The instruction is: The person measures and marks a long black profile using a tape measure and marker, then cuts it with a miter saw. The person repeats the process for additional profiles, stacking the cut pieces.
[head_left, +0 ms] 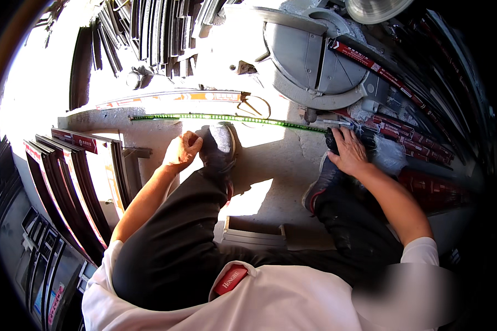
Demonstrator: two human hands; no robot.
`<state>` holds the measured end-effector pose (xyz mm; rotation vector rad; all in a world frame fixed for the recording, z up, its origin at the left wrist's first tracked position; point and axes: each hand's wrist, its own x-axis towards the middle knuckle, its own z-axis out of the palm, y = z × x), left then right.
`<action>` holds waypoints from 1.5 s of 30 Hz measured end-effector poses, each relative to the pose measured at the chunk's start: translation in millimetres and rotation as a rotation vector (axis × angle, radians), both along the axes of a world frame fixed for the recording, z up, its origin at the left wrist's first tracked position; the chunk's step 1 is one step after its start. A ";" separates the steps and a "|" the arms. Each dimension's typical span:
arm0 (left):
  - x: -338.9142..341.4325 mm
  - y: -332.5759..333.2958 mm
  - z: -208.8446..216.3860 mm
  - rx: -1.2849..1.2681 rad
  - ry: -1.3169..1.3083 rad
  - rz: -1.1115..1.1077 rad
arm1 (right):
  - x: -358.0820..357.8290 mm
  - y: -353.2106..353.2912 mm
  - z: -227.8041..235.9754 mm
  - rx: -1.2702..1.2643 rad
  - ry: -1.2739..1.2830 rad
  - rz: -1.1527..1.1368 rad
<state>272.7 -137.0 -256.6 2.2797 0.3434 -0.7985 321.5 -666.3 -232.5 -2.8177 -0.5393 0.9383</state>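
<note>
My right hand (348,151) rests over the black case of a tape measure (332,142) on the floor at the right, its fingers closed on it. From that case a bright green tape blade (226,117) stretches far to the left along the concrete. My left hand (183,151) hovers beside my left shoe (220,144), nearer to me than the blade and apart from it. Its fingers are curled together, and whatever they may pinch is hidden. Just beyond the blade lies a long strip with orange and white wrapping (199,96).
A grey round-based cutting saw (309,60) stands ahead to the right. Red-wrapped profiles (381,71) lie beside it. Dark profiles (160,33) are stacked at the far left, and wrapped panels (74,165) lean at the left. A short grey channel piece (254,237) sits between my legs.
</note>
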 end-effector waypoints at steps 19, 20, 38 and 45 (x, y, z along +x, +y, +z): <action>17.1 30.6 -31.0 -0.489 0.115 1.062 | 3.4 23.8 30.6 0.247 0.178 -0.021; 17.1 33.2 -33.2 -0.518 0.095 1.089 | 3.9 26.9 37.6 0.276 0.186 -0.018; 107.8 83.7 -57.5 -0.283 -0.217 1.405 | 35.8 81.6 76.2 0.306 0.144 0.019; 110.2 75.5 -52.2 -0.113 -0.133 1.396 | 37.2 98.1 78.3 0.358 0.127 -0.002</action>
